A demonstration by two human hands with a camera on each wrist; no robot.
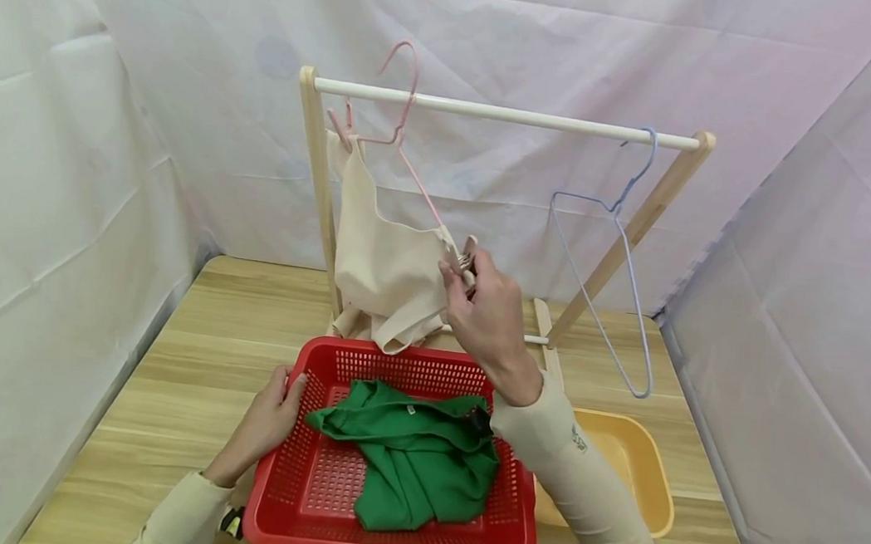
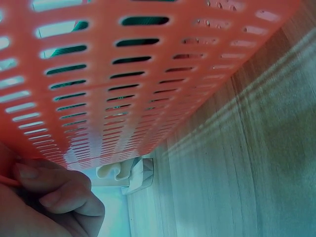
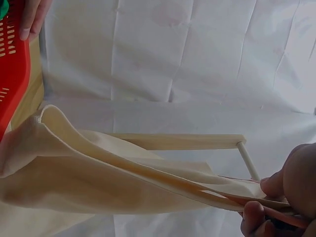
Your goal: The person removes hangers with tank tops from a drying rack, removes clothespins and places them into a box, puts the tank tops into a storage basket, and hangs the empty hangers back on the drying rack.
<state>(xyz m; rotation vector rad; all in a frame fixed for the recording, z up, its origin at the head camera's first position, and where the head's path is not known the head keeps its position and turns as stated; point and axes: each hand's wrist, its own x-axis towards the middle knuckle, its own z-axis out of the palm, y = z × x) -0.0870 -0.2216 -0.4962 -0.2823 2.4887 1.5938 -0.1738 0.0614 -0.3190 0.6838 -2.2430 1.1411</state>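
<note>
My right hand (image 1: 488,317) pinches a clothespin (image 1: 460,258) at the right end of a pink hanger (image 1: 419,171), where a corner of a cream cloth (image 1: 391,261) meets it. The cloth's other upper corner sits in a pink clothespin (image 1: 345,129) at the hanger's left end. In the right wrist view, thumb and fingers close in on the folded cloth edge (image 3: 163,185). With my left hand (image 1: 267,420) I grip the left rim of a red basket (image 1: 283,487); the left wrist view has curled fingers (image 2: 59,190) at its rim. Crumpled green fabric (image 1: 424,454) lies inside.
A wooden rack with a white rail (image 1: 505,114) stands behind the basket. A blue hanger (image 1: 634,267) hangs from its right end. On the right, partly behind my right arm, is a yellow tray (image 1: 655,477). White sheets (image 1: 817,270) enclose the wooden table (image 1: 176,356).
</note>
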